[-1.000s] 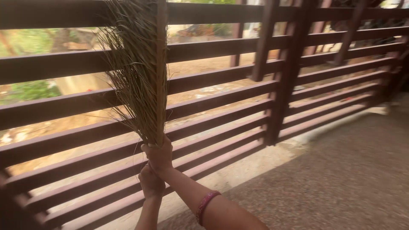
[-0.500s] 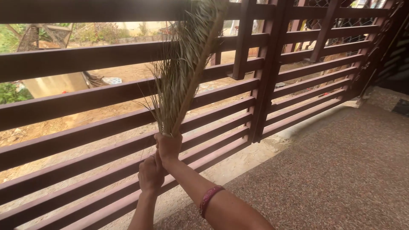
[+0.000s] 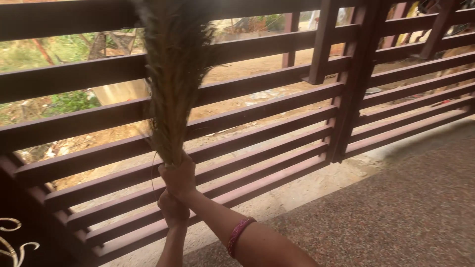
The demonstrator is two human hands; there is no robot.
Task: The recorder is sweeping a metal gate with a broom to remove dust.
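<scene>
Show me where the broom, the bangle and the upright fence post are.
broom (image 3: 173,89), head view, on the middle of the bristle bundle, blurred.
bangle (image 3: 239,235), head view, on the red band around the right forearm.
fence post (image 3: 355,79), head view, on the dark upright between the horizontal rails.

The broom (image 3: 173,84) stands up in front of the fence (image 3: 277,106). The right hand (image 3: 179,179) is above the left hand (image 3: 173,210). The floor (image 3: 396,207) lies right of the fence.
</scene>
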